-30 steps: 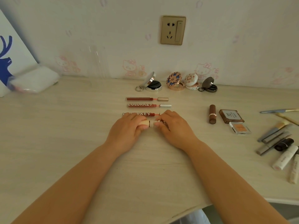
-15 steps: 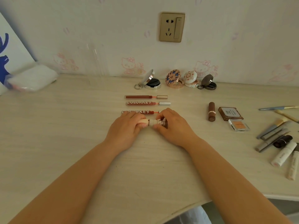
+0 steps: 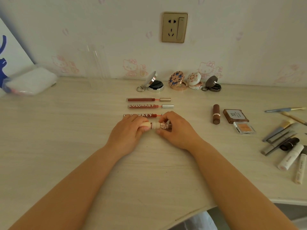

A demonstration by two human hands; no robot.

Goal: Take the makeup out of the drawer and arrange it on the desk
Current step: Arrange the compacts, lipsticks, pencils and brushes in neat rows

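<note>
Currently both hands pinch one lip tube (image 3: 157, 126) lying on the worktop (image 3: 66, 138): left hand (image 3: 127, 135) on cream cap, right hand (image 3: 177, 130) on patterned end (just below three glosses (image 3: 149, 106)).

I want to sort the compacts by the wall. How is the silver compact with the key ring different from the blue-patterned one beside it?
The silver compact has a plain shiny lid; the blue-patterned compact has a lid with blue and gold decoration. The silver one shows a black inside and has a key ring at its left; the patterned one has a pale pinkish base and no visible ring. Both are round and stand open near the wall.
</note>
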